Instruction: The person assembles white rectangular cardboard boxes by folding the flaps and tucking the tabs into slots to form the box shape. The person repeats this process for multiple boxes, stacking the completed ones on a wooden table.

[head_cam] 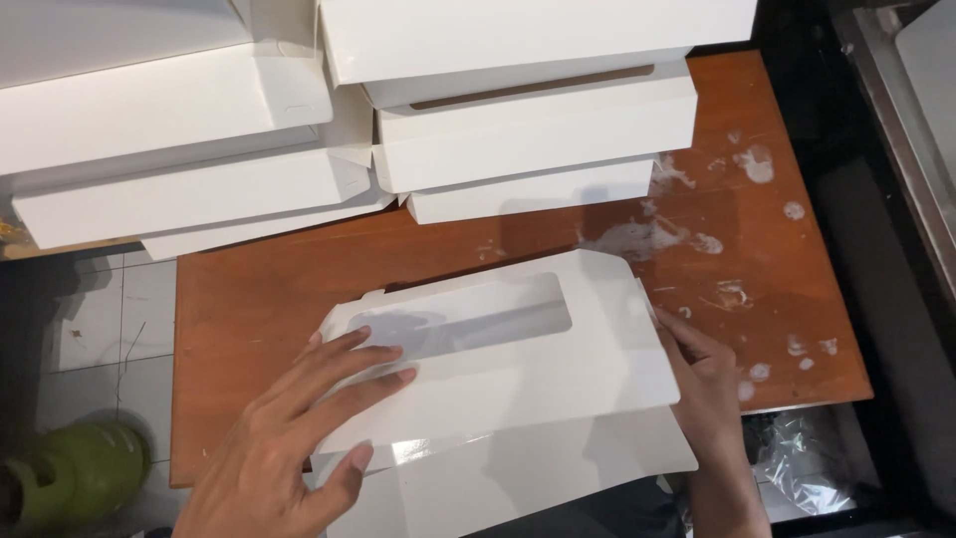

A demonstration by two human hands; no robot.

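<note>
Spreading flat, the left hand [289, 438] fingers are pressed on a smooth white cardboard box [518, 369] with a clear oblong window; its right edge is pinched by the right hand [709, 384]. It is held over the scuffed wooden table [757, 249], near stacked white boxes [518, 130] farther off.

Smooth white card with a faint sheen on the flat box blank [518, 379], its window [468, 319] covered in clear glossy film that catches the light, pressed under the bare left hand [289, 448] and steadied at the edge by the right hand [712, 399]. Same matt white paperboard on the folded boxes [538, 130] stacked behind, one showing a brown raw edge. Reddish-brown wooden table [259, 289], varnished but worn and flecked with dried white smears; crinkled shiny plastic wrap [807, 458] below, glazed pale floor tiles [110, 319], a dull green gas cylinder [75, 478].
</note>
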